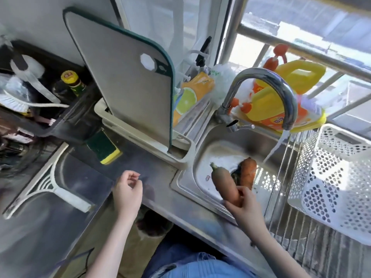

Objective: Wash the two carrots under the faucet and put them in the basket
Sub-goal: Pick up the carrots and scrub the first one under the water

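Note:
Two orange carrots are over the steel sink (188, 183): the nearer carrot (222, 182) with a short green stub, and the farther carrot (248, 171) beside it. My right hand (241, 205) grips both by their thin ends, holding them above the sink basin. Water runs from the curved faucet (281, 91) in a stream (275, 147) just right of the carrots, apart from them. The white perforated basket (337, 177) stands on a wire rack right of the sink. My left hand (127, 189) hovers over the counter, fingers loosely curled, holding nothing.
A grey cutting board (124, 77) stands upright in a cream holder left of the sink. A green-yellow sponge (104, 147) and a white squeegee (52, 189) lie on the steel counter. Yellow detergent jugs (281, 101) sit behind the faucet by the window.

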